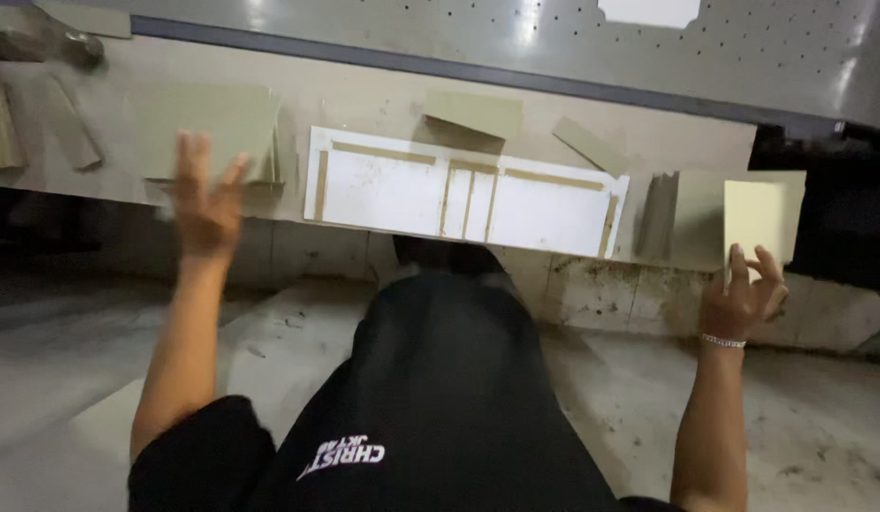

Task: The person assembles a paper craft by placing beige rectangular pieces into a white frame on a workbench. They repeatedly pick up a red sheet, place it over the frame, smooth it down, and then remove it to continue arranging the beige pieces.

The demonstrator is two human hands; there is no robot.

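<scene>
A long beige counter [364, 95] carries a white rectangular board edged with tan strips [459, 194], flanked by stacks of flat olive-grey cardboard sheets [212, 118]. The left hand [205, 204], blurred, fingers spread open, reaches at the left stack holding nothing. The right hand [742, 299] pinches one pale green cardboard sheet [755, 218] upright at the counter's right end.

Grey-green cardboard pieces at both ends of the workbench.

A small pale card [755, 220] is held upright at its lower edge, just in front of a larger stack at the right end. A flat board stack [212, 128] is lying at the left, edges slightly fanned.
</scene>
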